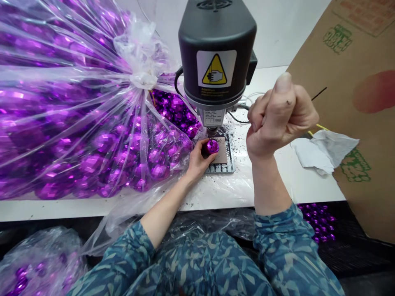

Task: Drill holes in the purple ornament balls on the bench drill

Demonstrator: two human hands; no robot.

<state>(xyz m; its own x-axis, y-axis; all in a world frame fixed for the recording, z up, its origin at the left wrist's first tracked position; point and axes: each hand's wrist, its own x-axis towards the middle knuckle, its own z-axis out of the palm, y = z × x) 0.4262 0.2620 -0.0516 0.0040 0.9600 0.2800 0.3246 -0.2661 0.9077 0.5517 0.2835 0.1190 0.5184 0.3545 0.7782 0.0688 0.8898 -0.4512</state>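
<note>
My left hand is closed round a shiny purple ball and holds it on the small metal plate directly under the spindle of a dark bench drill press. My right hand is raised to the right of the machine, clenched in a fist with the thumb on top; a thin dark rod juts out behind it, likely the press lever. Dark shavings lie scattered around the plate.
A large clear plastic bag full of purple balls fills the left of the white table. A cardboard box leans at the right with a crumpled white cloth beside it. More purple balls lie below the table edge.
</note>
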